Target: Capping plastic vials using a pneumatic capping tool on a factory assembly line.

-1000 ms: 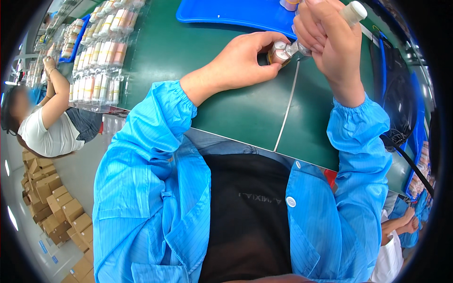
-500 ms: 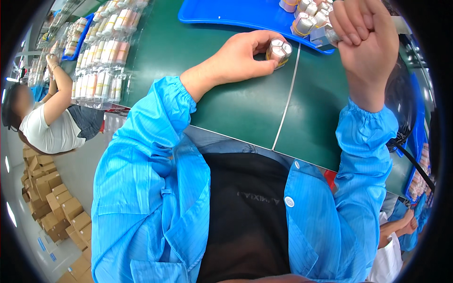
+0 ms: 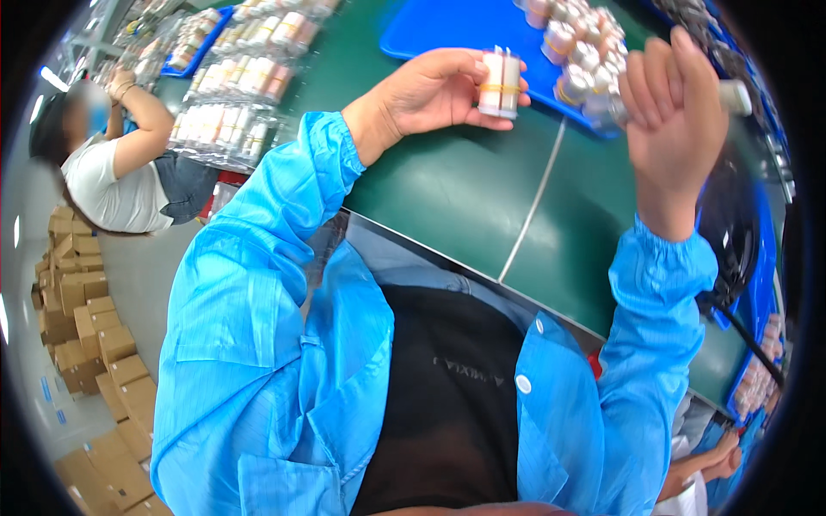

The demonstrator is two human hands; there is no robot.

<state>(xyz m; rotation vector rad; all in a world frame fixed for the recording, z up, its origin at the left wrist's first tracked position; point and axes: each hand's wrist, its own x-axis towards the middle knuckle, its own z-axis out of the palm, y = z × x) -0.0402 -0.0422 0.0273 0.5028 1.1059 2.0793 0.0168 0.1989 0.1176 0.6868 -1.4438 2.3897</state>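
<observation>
My left hand [image 3: 439, 93] is above the green table [image 3: 413, 189], with its thumb and fingers round a bundle of white and pinkish cylinders [image 3: 500, 86]. A yellow rubber band circles the bundle, and it stands upright at the fingertips. To the right, my right hand [image 3: 675, 120] is closed in a raised fist. A whitish round end [image 3: 736, 98] sticks out on one side of the fist and a clear, blurred part on the other. Its middle is hidden by the fingers, so I cannot tell its kind. Behind lies a blue tray [image 3: 447, 30] with several similar bundles [image 3: 594, 47].
Rows of clear-wrapped cylinders [image 3: 232, 77] line the table at the left, where another person [image 3: 112, 185] works. Brown cartons [image 3: 103, 335] are stacked on the floor. A black rounded object [image 3: 731, 215] with a cable stands right, near another blue tray [image 3: 747, 378] and a person's hands [image 3: 727, 456].
My left hand has tilted the bundle, so its side and rubber band now show instead of its top. The right fist stays closed, slightly lower in view. The whole view has turned a little.
</observation>
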